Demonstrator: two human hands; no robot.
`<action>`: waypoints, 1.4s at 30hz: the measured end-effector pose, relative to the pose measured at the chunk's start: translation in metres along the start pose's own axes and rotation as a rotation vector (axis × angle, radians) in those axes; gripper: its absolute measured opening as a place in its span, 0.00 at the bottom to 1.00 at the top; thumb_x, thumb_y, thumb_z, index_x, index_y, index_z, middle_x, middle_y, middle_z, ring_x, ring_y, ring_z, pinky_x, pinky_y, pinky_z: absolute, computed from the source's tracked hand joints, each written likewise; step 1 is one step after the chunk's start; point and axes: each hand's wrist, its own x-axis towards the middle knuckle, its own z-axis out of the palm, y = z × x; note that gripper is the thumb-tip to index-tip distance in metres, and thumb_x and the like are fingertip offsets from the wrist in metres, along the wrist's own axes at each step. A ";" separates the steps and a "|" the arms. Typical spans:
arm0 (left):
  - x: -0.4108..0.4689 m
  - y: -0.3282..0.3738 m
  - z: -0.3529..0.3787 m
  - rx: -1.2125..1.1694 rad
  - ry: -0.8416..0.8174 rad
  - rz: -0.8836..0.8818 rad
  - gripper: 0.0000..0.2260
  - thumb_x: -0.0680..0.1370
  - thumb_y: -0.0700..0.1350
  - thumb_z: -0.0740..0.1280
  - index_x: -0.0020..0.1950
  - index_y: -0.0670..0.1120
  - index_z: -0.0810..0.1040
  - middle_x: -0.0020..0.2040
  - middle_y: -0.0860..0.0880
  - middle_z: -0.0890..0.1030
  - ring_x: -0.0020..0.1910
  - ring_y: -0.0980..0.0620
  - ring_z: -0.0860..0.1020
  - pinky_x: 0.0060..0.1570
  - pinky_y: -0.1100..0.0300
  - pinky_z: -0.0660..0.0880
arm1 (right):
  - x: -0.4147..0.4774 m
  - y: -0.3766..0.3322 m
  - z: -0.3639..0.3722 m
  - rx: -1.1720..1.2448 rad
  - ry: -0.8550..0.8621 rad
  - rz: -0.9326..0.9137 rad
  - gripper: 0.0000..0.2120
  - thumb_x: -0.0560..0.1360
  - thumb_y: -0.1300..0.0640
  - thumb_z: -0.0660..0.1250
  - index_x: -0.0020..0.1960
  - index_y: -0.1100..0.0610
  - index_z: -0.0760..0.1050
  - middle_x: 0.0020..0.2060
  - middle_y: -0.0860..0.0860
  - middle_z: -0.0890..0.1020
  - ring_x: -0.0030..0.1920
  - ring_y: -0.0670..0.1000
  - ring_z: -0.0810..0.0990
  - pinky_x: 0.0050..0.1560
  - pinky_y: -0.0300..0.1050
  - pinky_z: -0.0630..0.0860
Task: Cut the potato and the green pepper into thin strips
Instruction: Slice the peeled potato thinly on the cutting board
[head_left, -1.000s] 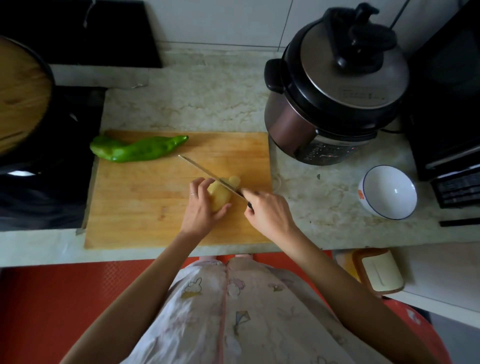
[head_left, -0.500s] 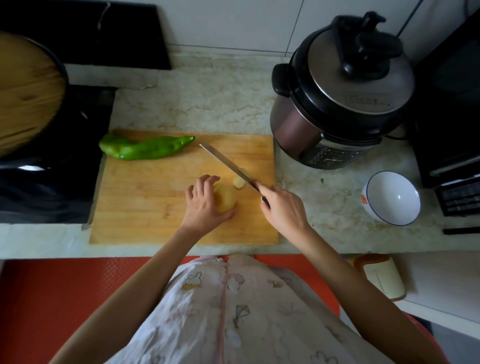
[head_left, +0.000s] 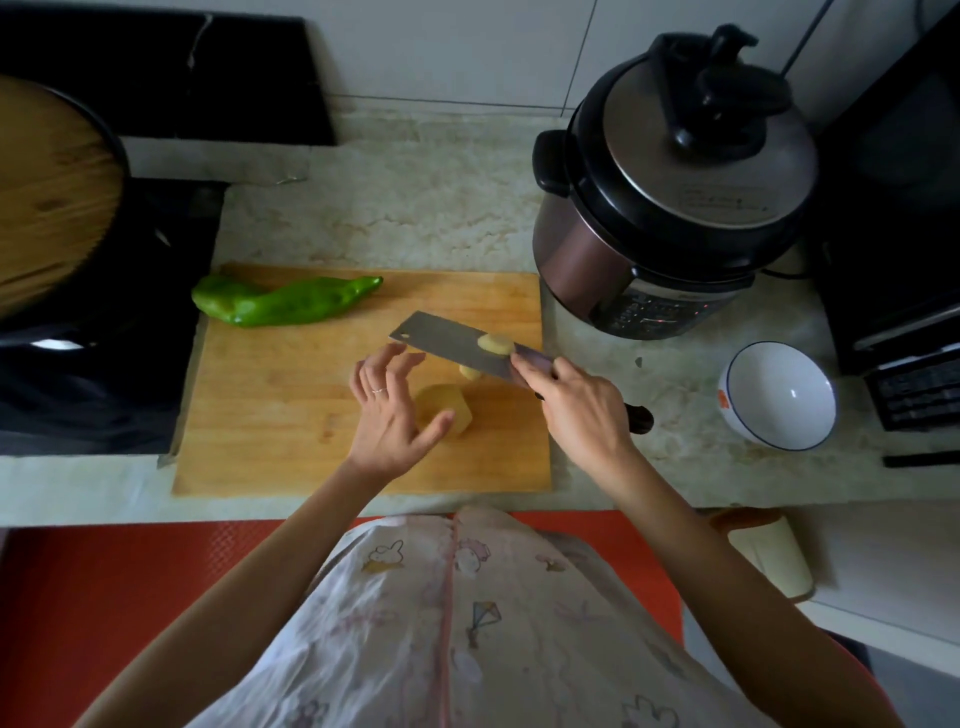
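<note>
Potato (head_left: 444, 413): lay on board (head_left: 291, 415), barely touched by left hand (head_left: 389, 410), fingers (head_left: 387, 358) spread. Gripped knife (head_left: 447, 340) in right hand (head_left: 582, 410) with slice (head_left: 496, 344) stuck on tilted blade. Might have dropped slice onto bench (head_left: 675, 415), or nicked those fingers nearby.

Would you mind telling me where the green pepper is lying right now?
In the head view, the green pepper lies whole at the far left corner of the cutting board, next to the black stove, well apart from the potato.
</note>
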 end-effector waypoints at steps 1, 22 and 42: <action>0.008 0.006 -0.004 -0.007 0.047 0.008 0.24 0.78 0.62 0.56 0.63 0.44 0.66 0.62 0.44 0.64 0.61 0.44 0.64 0.62 0.48 0.56 | 0.000 0.002 0.001 -0.008 0.015 -0.018 0.32 0.59 0.69 0.76 0.61 0.51 0.79 0.29 0.53 0.74 0.23 0.53 0.73 0.22 0.39 0.63; 0.131 0.017 0.001 -0.185 -0.622 -0.146 0.16 0.71 0.38 0.75 0.57 0.44 0.81 0.57 0.45 0.80 0.55 0.47 0.76 0.49 0.64 0.67 | -0.028 0.027 0.004 -0.003 0.216 -0.213 0.32 0.62 0.70 0.73 0.63 0.49 0.78 0.37 0.51 0.78 0.30 0.50 0.76 0.29 0.42 0.71; 0.093 -0.006 0.024 -0.143 -0.654 -0.220 0.17 0.75 0.35 0.70 0.63 0.43 0.78 0.63 0.45 0.78 0.61 0.46 0.76 0.58 0.58 0.71 | -0.045 0.021 0.019 0.468 0.165 0.427 0.21 0.75 0.62 0.67 0.67 0.52 0.74 0.38 0.51 0.79 0.31 0.51 0.77 0.30 0.39 0.68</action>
